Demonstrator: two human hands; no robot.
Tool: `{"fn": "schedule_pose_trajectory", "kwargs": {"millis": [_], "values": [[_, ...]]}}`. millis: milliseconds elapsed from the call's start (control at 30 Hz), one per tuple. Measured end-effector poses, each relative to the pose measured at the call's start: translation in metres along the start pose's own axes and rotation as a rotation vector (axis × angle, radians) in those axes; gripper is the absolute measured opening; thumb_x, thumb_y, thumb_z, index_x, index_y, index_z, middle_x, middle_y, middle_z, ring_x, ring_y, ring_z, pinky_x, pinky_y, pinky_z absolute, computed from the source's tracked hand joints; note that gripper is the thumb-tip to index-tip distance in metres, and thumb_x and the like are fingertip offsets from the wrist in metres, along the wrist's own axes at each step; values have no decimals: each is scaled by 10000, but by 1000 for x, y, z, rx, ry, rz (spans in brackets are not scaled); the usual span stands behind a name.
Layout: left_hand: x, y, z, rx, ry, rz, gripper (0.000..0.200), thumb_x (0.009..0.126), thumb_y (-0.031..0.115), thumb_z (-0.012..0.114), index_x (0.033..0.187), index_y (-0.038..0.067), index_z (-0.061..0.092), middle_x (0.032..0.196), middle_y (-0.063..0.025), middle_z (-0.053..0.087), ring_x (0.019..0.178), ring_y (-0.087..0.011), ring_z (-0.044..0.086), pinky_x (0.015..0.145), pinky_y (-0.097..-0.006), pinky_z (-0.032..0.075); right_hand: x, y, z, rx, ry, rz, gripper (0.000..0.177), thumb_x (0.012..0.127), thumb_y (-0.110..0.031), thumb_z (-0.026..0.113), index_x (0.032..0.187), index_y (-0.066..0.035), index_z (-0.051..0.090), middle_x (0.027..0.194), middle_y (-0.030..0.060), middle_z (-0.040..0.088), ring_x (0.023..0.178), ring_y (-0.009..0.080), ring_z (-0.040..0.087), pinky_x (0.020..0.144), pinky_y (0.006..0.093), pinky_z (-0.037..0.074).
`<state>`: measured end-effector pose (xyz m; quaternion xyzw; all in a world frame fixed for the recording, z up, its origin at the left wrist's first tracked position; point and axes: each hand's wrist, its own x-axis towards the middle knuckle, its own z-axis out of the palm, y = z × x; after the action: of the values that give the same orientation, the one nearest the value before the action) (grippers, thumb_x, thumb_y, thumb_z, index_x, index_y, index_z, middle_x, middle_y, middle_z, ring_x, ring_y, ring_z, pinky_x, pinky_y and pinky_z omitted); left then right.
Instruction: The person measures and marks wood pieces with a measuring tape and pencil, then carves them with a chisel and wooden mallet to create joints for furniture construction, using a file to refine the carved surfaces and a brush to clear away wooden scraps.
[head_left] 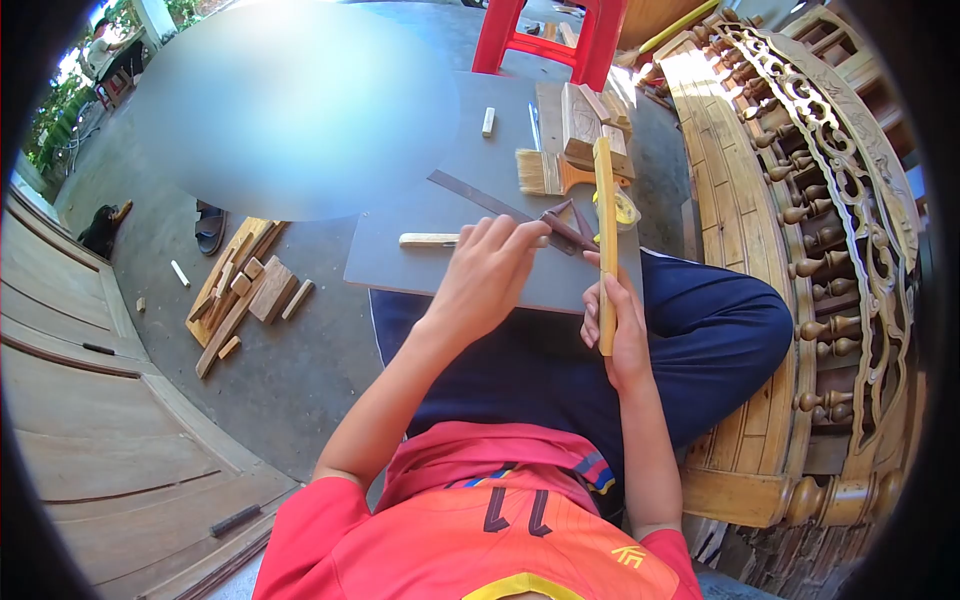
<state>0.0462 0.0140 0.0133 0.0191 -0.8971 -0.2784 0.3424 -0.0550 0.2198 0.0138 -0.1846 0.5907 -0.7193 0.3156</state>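
My right hand (pixel 622 325) is wrapped round the lower part of a long yellowish wood strip (pixel 606 200), which stands out past the grey board's (pixel 385 262) right side. My left hand (pixel 482 275) is over the board with its fingers curled together; what they hold is hidden. Beneath and beside those fingers lie a dark metal ruler (pixel 462 190) and a pale wooden stick (pixel 425 240). Close to the left fingertips is a dark brown tool with pointed parts (pixel 572 226). A yellow tape measure (pixel 626 208) sits just behind the strip.
A wide brush (pixel 542 173) and wood blocks (pixel 580 125) lie at the board's back right, a small pale block (pixel 488 122) farther left. Behind is a red stool (pixel 540 42). Wood offcuts (pixel 272 290) are on the floor at left, carved furniture (pixel 740 200) at right. A person (pixel 108 55) sits far back.
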Motion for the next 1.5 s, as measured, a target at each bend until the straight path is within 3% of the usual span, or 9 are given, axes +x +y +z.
{"fn": "schedule_pose_trajectory", "kwargs": {"millis": [367, 867, 1500], "values": [[21, -1, 42, 11, 36, 78, 155, 1019, 153, 648, 1093, 41, 571, 1018, -135, 585, 997, -348, 590, 901, -459, 442, 3, 5, 0, 25, 35, 9, 466, 1175, -360, 429, 1506, -47, 528, 786, -9, 500, 538, 52, 435, 496, 222, 411], [25, -6, 55, 64, 195, 48, 123, 996, 135, 659, 1049, 41, 600, 947, -109, 626, 926, -316, 618, 843, -450, 469, 5, 8, -1, 22, 43, 20, 518, 1184, -389, 398, 1519, -10, 508, 778, 0, 493, 542, 55, 447, 491, 222, 423], [24, -14, 49, -26, 260, 5, 174, 1013, 166, 675, 975, 37, 564, 902, -134, 613, 863, -367, 619, 811, -472, 468, 3, 7, 2, -40, 44, 7, 474, 1181, -353, 413, 1504, -25, 526, 788, 5, 502, 553, 52, 452, 500, 219, 429]]}}
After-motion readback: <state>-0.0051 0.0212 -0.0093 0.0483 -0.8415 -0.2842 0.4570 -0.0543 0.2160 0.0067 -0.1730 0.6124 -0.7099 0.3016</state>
